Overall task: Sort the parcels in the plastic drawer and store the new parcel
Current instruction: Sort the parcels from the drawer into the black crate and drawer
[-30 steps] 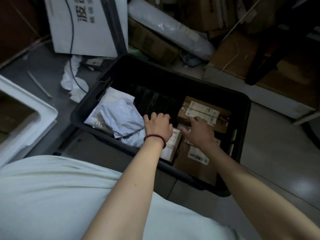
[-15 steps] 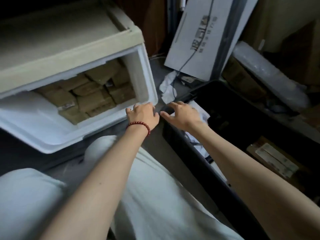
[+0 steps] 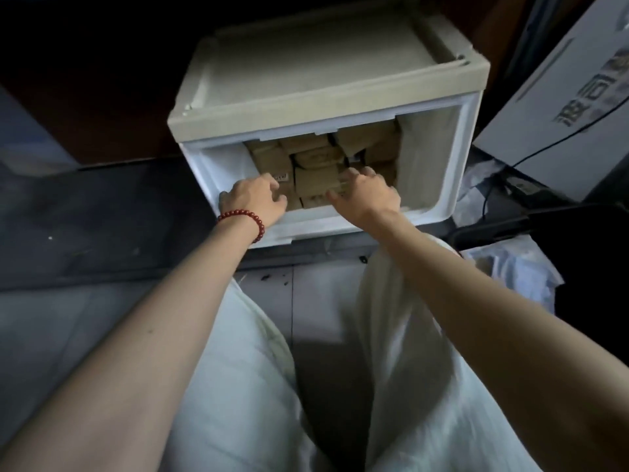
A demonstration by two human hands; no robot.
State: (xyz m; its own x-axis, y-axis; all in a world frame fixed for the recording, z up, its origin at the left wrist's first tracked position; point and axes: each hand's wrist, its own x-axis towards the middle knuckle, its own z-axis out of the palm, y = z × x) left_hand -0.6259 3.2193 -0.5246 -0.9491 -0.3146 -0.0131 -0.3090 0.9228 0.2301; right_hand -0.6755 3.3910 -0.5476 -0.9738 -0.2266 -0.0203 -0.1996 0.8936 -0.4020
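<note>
- Pale trousers [image 3: 238, 369] are seen nearest, with both bare forearms stretched forward over them.
- The plastic drawer [image 3: 323, 228] is now seen head-on at the middle of the view, pulled out of its beige housing [image 3: 306, 80]; half a second ago it was seen off to the left.
- The left hand [image 3: 252, 199], with a red bead bracelet [image 3: 245, 218] at its wrist, is laid over the drawer's front left, fingers bent down onto the parcels [image 3: 316, 172]. Whether anything is gripped cannot be told, as the fingertips are hidden.
- The right hand [image 3: 369, 194] is rested on the front parcels with fingers spread and only lightly bent; nothing is held by it.
- Half a second ago both hands were at the drawer's front right corner, outside it; they have since been brought inside.
- The brown parcels are packed closely in the drawer, reaching back under the housing.
- The black crate [image 3: 578, 233] is now cut off at the right edge, beside a white carton [image 3: 561, 107].
</note>
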